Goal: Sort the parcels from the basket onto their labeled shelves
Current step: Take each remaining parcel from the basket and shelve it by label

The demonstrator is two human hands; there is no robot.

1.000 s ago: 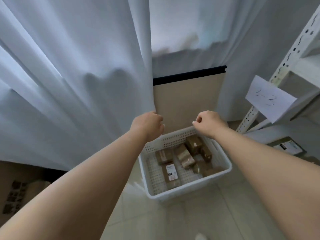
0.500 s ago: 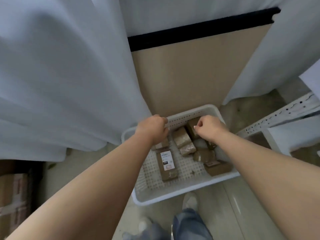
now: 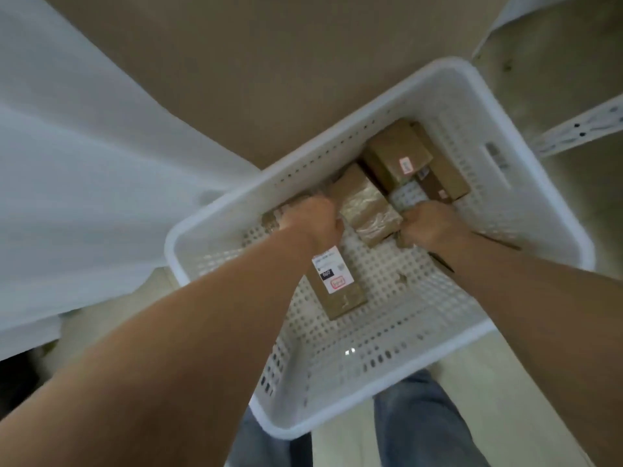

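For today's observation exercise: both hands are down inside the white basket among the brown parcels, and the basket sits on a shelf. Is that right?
One detail is wrong. The head view shows the white basket on the floor, not a shelf. Both the left hand and right hand are indeed inside it among the brown parcels.

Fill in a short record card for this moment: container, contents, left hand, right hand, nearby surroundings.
container: white perforated basket on the floor
contents: several brown parcels; labelled parcel lies flat near the middle
left hand: down in the basket, fingers curled on a parcel at the far-left side
right hand: fingers curled at a parcel beside the tape-wrapped parcel
surroundings: white curtain, shelf upright
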